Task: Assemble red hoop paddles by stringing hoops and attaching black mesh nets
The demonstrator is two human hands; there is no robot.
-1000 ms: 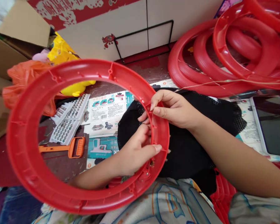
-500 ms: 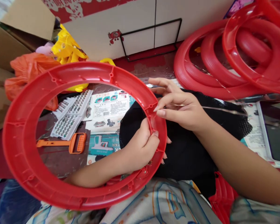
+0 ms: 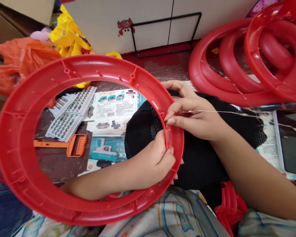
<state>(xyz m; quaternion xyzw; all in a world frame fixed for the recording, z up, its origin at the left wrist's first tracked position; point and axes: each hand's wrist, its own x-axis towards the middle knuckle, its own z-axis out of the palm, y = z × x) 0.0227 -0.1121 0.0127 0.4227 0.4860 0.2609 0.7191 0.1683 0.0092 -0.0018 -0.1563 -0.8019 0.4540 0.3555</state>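
**Mostly Red, Some Teal and Orange**

Shines plain red on the ring (image 3: pixel 14 138) and the stacked rings (image 3: pixel 197 65). Turns solid black on the cloth (image 3: pixel 197 168), dotted like mesh at the edges. Goes bright orange on the bag (image 3: pixel 27 61) and handle (image 3: pixel 54 144). Mixes teal and white on the cardboard (image 3: pixel 120 144). Shows blue and orange lines on the pale clothing (image 3: pixel 177 217).

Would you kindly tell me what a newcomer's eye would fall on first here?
Probably the large red ring at centre-left, its right side gripped by the left hand. Beside that grip, the right hand pinches a thin strand. More red rings crowd the upper right, and an orange bag sits at upper left.
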